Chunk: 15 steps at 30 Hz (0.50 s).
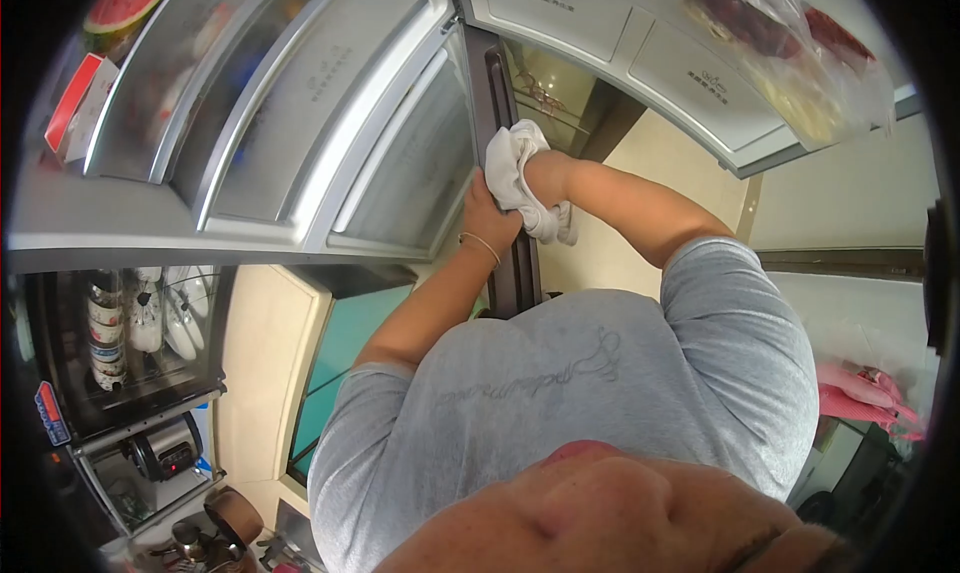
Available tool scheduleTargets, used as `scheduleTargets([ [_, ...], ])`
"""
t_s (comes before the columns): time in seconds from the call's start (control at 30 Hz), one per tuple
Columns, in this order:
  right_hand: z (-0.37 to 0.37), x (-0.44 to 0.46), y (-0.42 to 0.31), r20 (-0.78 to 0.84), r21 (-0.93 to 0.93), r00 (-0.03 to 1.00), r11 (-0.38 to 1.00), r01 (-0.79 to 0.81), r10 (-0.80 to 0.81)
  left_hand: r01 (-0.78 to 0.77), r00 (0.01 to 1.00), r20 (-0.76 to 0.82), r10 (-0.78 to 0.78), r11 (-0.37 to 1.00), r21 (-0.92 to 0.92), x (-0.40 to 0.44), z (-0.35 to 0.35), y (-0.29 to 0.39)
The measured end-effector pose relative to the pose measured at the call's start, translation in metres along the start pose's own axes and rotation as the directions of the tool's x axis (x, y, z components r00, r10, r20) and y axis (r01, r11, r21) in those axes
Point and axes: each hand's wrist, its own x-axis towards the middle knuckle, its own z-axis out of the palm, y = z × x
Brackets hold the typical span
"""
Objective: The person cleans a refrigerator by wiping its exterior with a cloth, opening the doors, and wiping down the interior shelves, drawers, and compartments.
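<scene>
My right hand (541, 177) presses a bunched white cloth (512, 165) against a dark upright refrigerator edge (500, 88). The cloth wraps round the hand and hides most of its fingers, and one end of it hangs below the wrist. Just to the left and lower, my left hand (490, 216), with a thin bracelet at the wrist, grips the same dark edge beside the cloth. Its thumb lies near the cloth and a finger reaches up along the edge.
Clear refrigerator drawers (300, 113) stand at left, below a cut watermelon (125, 8). At upper right are white drawer fronts (712, 88) and bagged food (760, 33). A rack of dishes (145, 313) and a small appliance (165, 453) sit at lower left.
</scene>
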Motion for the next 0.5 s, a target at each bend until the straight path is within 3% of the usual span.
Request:
scheduleTargets([
  [0.07,0.013,-0.016,-0.008,0.010,0.057,0.998,0.997,-0.056,0.055,-0.038,0.999,-0.029,0.038,0.999,0.004,0.000,0.008,-0.010],
  [0.17,0.053,-0.037,-0.020,-0.037,0.219,0.999,0.975,0.029,-0.021,-0.091,0.993,-0.075,0.092,0.996,0.016,0.005,0.014,-0.019],
  [0.23,0.094,-0.047,-0.040,-0.173,0.306,0.969,0.925,0.224,-0.178,-0.149,0.981,-0.123,0.152,0.988,0.029,0.008,0.016,-0.020],
  [0.37,0.106,-0.077,-0.088,-0.043,0.302,0.994,0.947,0.111,-0.103,-0.137,0.984,-0.102,0.144,0.988,0.067,0.011,0.018,-0.026],
  [0.5,0.131,-0.084,-0.099,-0.126,0.416,0.985,0.895,0.158,-0.115,-0.078,0.994,-0.076,0.083,0.994,0.074,0.005,0.009,-0.007],
])
